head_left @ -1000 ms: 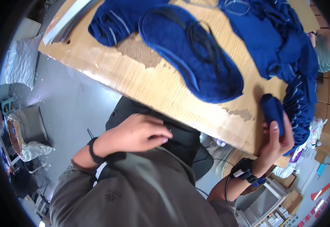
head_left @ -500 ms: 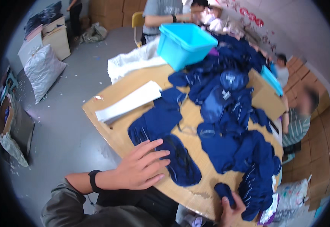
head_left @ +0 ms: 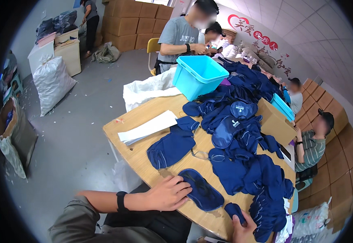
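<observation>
A navy eye mask (head_left: 204,191) with light edging and dark straps lies on the near part of the table. My left hand (head_left: 168,195) is at its left end, fingers curled over the edge and the thumb hidden. At the table's near edge, my right hand (head_left: 243,227) is closed round a small rolled navy cloth bundle (head_left: 234,212); the fingers beneath it are hidden. Beyond the mask lies a flat navy cloth pouch (head_left: 171,145) with a ribbed end. A heap of navy cloth pieces (head_left: 245,172) spreads along the right, close to my right hand.
White paper strips (head_left: 148,128) lie at the table's left edge (head_left: 117,121). Farther off stand a turquoise bin (head_left: 198,79) and an open cardboard box (head_left: 275,123). Co-workers sit at the far end and right side. A stuffed white sack (head_left: 53,87) stands on the floor at left.
My left hand has come down onto the mask's left end, its spread fingers now curled together. The mask now lies apart from the pouch. My right hand keeps the bundle; the view has shifted.
</observation>
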{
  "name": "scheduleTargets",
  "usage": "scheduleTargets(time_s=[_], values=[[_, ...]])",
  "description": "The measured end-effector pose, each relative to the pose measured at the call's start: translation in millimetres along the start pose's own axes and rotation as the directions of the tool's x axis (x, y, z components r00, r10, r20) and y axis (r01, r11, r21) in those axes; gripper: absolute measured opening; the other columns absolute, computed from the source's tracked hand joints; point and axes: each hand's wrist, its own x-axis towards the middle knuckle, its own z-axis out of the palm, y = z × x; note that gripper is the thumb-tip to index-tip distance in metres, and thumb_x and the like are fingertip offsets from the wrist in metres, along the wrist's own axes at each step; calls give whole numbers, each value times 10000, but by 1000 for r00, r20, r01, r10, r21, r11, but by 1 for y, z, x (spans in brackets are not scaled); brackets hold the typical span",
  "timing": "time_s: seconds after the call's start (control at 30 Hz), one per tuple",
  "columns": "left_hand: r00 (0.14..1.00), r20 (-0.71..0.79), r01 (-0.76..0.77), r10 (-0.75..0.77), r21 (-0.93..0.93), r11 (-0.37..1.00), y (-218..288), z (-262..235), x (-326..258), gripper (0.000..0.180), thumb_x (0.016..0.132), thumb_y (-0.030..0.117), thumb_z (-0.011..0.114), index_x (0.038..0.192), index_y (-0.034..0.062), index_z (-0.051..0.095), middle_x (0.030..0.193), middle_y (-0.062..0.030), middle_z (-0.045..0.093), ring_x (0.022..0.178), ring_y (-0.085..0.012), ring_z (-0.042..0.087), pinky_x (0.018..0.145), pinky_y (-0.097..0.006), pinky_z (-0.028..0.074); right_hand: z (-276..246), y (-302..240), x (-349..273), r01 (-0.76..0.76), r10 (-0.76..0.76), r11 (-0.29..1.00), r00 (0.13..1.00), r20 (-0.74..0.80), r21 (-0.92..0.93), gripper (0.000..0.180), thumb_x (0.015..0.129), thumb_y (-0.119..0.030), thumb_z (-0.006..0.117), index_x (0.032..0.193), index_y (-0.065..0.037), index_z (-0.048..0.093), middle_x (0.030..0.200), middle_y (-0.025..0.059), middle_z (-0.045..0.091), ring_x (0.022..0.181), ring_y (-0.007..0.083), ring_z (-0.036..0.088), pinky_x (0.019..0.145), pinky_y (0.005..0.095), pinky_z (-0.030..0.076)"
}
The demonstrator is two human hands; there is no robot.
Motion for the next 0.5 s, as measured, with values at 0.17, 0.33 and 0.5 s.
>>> scheduleTargets(time_s=[0.17,0.33,0.5], values=[[999,-32,-12,11,-56,998,-2,5,-4,309,807,192,718,1084,63,671,1125,-59,607,990,-245,537,785,-363,497,4,-7,-1,-13,13,998,1000,-5,67,292,834,27,695,1118,89,667,1054,139,702,965,188,645,881,294,502],[995,-95,-28,24,-42,999,2,-5,4,264,838,199,677,1045,35,688,1248,-115,572,1268,-325,478,908,-410,497,-3,-1,-7,-48,48,999,999,5,23,297,844,14,698,1130,87,666,1063,148,698,956,201,652,883,300,505],[1000,-11,-24,22,-110,994,-3,1,5,306,839,206,697,1101,52,661,1199,-111,621,1208,-305,567,925,-401,497,-4,-17,-10,11,-8,998,998,63,-55,294,823,-17,722,1107,51,688,1053,125,701,936,179,648,836,292,507]])
